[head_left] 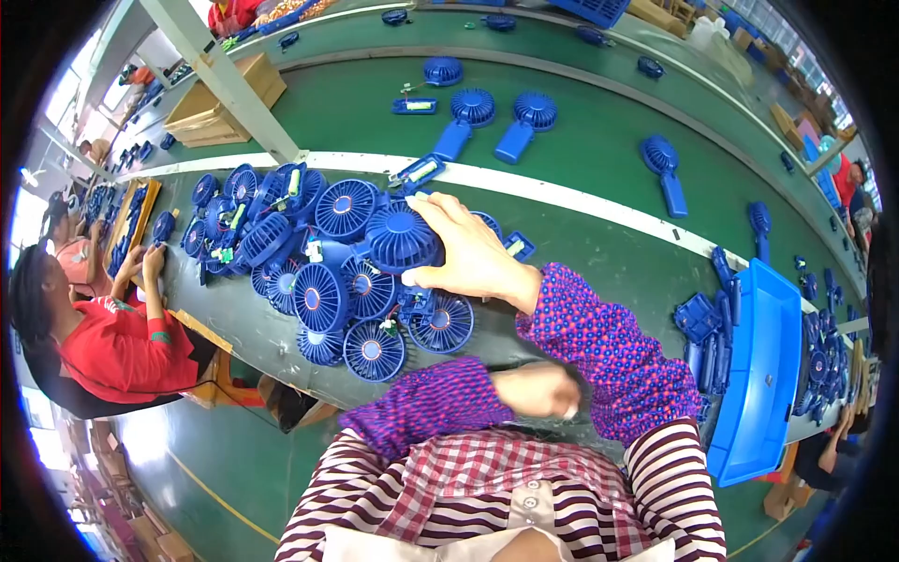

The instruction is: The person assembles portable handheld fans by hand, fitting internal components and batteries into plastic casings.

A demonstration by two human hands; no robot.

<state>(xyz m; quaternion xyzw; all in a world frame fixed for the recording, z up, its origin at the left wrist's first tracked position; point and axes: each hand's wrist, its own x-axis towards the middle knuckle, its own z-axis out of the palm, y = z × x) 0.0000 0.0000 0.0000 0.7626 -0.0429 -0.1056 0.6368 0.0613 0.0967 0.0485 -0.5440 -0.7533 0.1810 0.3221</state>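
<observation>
My right hand reaches over the pile with its fingers and thumb around the rim of a blue handheld fan. Below that fan, several more blue fans with round slatted cages lie heaped on the dark green workbench. Some show small green boards, and one open handle shows a pale green cell. Close to my body, my left hand is blurred by motion, under and to the left of my right forearm; whether it grips anything cannot be made out.
At right stands a blue plastic bin, with blue handle parts beside it. Beyond the white rail, a green conveyor belt carries spaced-out fans. A metal post rises at left, near a cardboard box. A co-worker in red sits at left.
</observation>
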